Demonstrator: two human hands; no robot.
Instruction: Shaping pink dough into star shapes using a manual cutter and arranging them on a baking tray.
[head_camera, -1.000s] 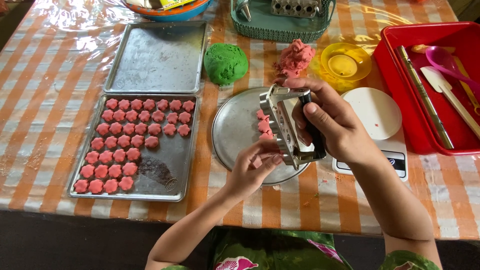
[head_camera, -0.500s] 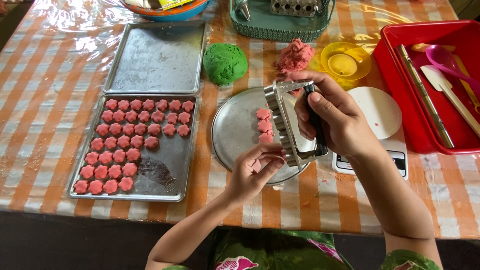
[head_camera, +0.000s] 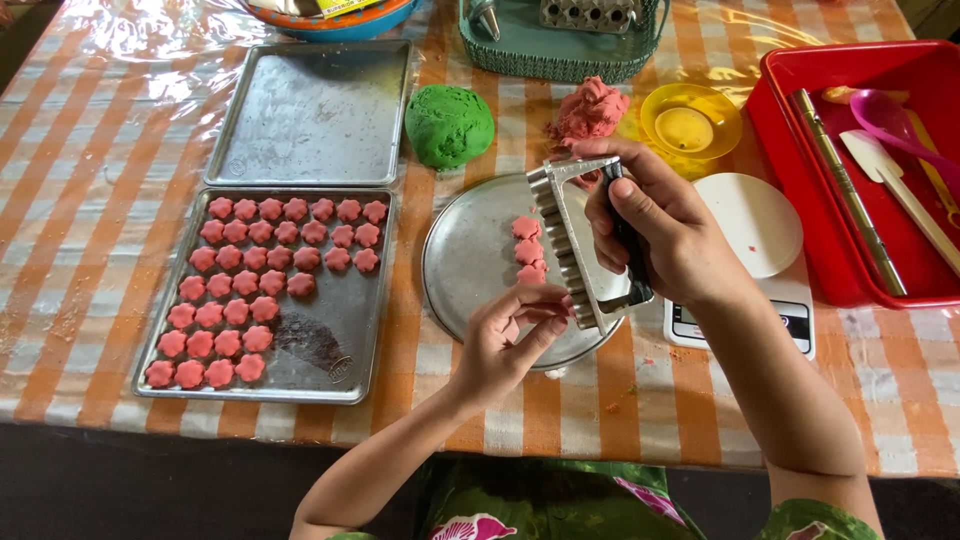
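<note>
Right hand (head_camera: 665, 225) grips the metal cookie press (head_camera: 585, 245) above the round tray (head_camera: 460, 270), left hand (head_camera: 510, 335) pinching at its lower end; pink flower cookies (head_camera: 265, 290) fill the baking tray (head_camera: 345, 345) alongside.

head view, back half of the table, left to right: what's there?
empty metal tray → green dough ball → pink dough lump → yellow bowl → red tub holding utensils
</note>
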